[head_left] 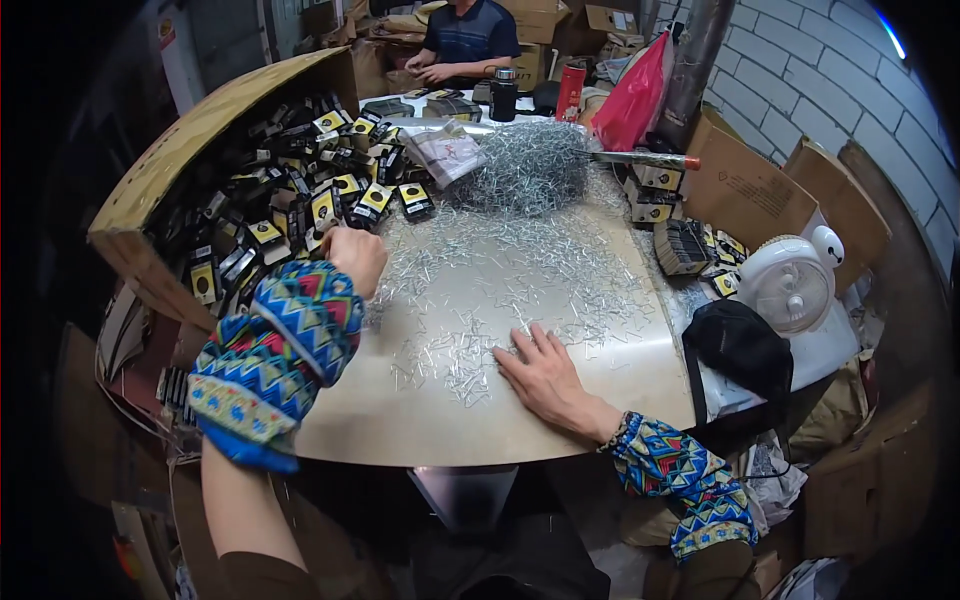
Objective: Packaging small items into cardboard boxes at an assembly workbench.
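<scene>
My left hand (pixel 357 259) is closed at the near edge of a heap of small black-and-yellow boxes (pixel 325 207). Its fingers curl away from view, so whatever they hold is hidden. Flat on the table, my right hand (pixel 545 378) has its fingers spread, with the tips touching scattered small bent wire pieces (pixel 465 370). It grips nothing that I can see. A dense mound of the same silvery wire pieces (pixel 530 168) rises farther back on the smooth tabletop (pixel 400 430). Patterned blue sleeves cover both my forearms.
A large open carton (pixel 130 205) walls in the boxes on the left. On the right are stacked boxes (pixel 683 247), a white fan (pixel 790 285) and a black cloth item (pixel 740 345). Across the table sits another person (pixel 470 35) near a black bottle (pixel 503 95) and a pink bag (pixel 635 100).
</scene>
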Available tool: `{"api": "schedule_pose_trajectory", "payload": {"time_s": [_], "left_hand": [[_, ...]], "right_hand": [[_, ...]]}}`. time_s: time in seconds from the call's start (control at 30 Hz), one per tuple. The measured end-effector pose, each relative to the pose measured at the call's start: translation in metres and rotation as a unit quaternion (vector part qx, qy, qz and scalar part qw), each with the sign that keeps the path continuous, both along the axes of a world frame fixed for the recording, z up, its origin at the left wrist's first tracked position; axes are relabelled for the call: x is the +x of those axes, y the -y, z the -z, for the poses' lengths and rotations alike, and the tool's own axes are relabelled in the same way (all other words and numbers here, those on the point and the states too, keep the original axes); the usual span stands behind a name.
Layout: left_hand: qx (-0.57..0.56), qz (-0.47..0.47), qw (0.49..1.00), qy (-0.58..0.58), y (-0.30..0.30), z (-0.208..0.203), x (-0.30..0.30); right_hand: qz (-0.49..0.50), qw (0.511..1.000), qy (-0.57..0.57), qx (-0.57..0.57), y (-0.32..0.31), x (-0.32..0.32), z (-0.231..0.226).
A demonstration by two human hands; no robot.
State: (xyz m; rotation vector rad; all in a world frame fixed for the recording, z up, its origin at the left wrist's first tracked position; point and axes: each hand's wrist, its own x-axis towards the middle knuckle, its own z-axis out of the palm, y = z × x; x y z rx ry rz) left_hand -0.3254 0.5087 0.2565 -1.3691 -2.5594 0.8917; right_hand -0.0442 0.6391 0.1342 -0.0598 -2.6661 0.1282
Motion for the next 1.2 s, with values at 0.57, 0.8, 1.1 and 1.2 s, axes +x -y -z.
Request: {"api": "schedule_pose_trajectory", "payload": {"time_s": [0.57, 0.8, 1.1, 1.2], "left_hand": [[0.618, -0.403, 0.219, 0.638, 0.258, 0.162, 0.258], [0.507, -0.373, 0.293, 0.720, 0.221, 0.236, 0.336], [0.551, -0.418, 0.125, 0.711, 0.211, 0.217, 0.356], [0.559, -0.416, 0.119, 0.707, 0.212, 0.213, 0.358]], "right_hand": [[-0.047, 0.990, 0.044, -0.125, 0.035, -0.007, -0.004], [-0.035, 0.993, 0.060, -0.093, 0.116, 0.020, 0.011], [-0.073, 0.959, 0.023, -0.274, 0.146, 0.086, -0.031], [-0.071, 0.926, 0.028, -0.371, 0.142, 0.093, -0.030]]}}
